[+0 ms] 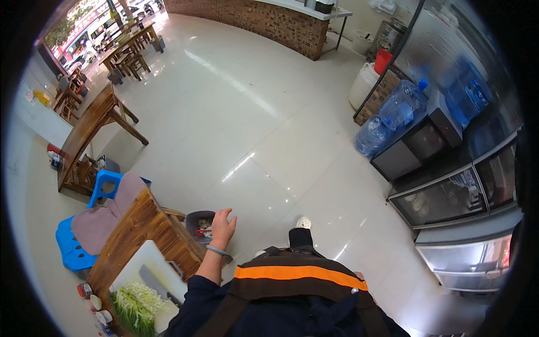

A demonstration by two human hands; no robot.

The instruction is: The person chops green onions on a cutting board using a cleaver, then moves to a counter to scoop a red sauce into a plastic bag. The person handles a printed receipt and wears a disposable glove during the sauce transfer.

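Note:
My left hand (223,227) is empty, fingers slightly spread, above the edge of a grey waste bin (193,220) with scraps inside. A bangle circles that wrist. Only a sliver of skin, seemingly my right hand (359,275), shows past the dark apron with an orange band (294,274). To my left stands a wooden table (139,223). On it lies a white cutting board (147,255), bearing a kitchen knife (152,280) and a heap of sliced green vegetable (134,305), pale at one end.
A blue plastic chair (73,244) with a mauve cushion (94,227) stands beyond the table. Several jars (92,302) line the table's wall side. Ahead is glossy tiled floor (252,126). Right are large water bottles (402,105) and glass-fronted cabinets (442,198). A brick counter (286,29) curves behind.

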